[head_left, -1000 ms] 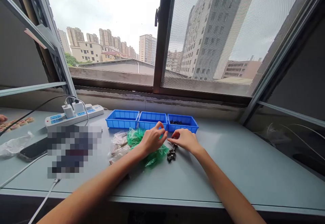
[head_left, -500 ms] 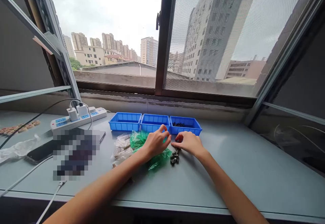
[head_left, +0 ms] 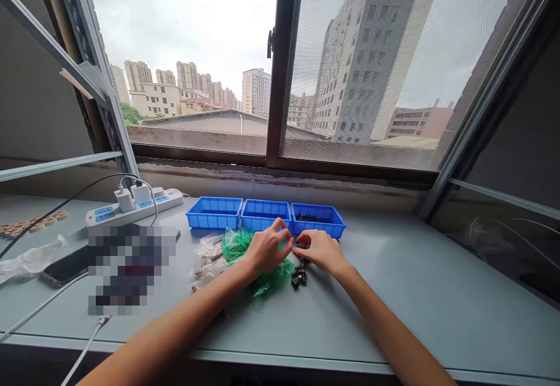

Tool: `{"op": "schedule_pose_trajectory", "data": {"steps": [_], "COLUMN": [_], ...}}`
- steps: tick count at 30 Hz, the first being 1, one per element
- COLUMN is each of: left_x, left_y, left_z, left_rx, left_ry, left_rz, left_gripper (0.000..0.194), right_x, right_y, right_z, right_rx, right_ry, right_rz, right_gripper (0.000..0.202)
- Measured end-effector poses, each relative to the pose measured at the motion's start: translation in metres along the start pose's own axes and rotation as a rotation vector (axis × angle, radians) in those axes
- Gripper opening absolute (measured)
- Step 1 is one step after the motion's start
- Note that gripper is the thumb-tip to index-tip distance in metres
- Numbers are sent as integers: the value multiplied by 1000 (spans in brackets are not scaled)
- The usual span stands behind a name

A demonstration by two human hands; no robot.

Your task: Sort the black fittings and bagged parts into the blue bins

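My left hand [head_left: 268, 250] is above the green plastic bags [head_left: 236, 244], its fingers curled in a pinch. Close beside it on the right, my right hand [head_left: 322, 250] has its thumb and fingers bent together, fingertips almost meeting those of the left hand. Anything between the fingers is too small or hidden to name. Just below the right fingertips lies a pile of small dark, shiny pieces [head_left: 299, 276], like short metal fasteners. Behind the hands stands a blue bin [head_left: 324, 228] with similar dark pieces inside.
Left of that bin stand a middle blue bin [head_left: 258, 221] and a left blue bin [head_left: 214, 220]. Clear plastic bags [head_left: 207, 255] lie left of the green ones. A power strip [head_left: 161, 202], a dark phone [head_left: 65, 266] and cables occupy the table's left side. A window [head_left: 271, 83] rises behind.
The view has shifted slightly. Both hands stay almost in the same place and keep their bent-finger poses, with the right fingertips still near the left.
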State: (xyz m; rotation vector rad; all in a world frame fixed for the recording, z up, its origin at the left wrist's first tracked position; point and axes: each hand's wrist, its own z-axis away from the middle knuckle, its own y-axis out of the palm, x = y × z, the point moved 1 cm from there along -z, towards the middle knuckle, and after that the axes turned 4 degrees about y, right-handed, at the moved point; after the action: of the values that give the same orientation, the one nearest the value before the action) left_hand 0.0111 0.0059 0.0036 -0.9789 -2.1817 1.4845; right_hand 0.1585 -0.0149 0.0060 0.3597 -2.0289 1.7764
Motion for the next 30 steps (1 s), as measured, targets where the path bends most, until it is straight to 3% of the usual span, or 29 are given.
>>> {"op": "schedule_pose_trajectory", "data": {"steps": [6, 12, 21, 25, 30], "left_x": [-2, -1, -2, -4, -4], "left_y": [-1, 0, 0, -1, -2], "left_z": [0, 1, 0, 1, 1], "left_rx": [-21, -30, -15, -19, -2], "left_ry": [-4, -19, -32, -40, -28], "left_rz": [9, 8, 11, 49, 51], "left_gripper": [24, 22, 24, 23, 22], "right_x": [-1, -9, -10, -10, -9], "right_y": [-1, 8, 14, 14, 11], "right_z": [-2, -15, -20, -19, -19], "right_rx": [-52, -164, -46, -19, -111], "right_ry": [-8, -86, -85, -41, -23], "right_rz": [-71, -459, -693, -781, -882], "right_gripper": [13, 25, 71, 73, 68]}}
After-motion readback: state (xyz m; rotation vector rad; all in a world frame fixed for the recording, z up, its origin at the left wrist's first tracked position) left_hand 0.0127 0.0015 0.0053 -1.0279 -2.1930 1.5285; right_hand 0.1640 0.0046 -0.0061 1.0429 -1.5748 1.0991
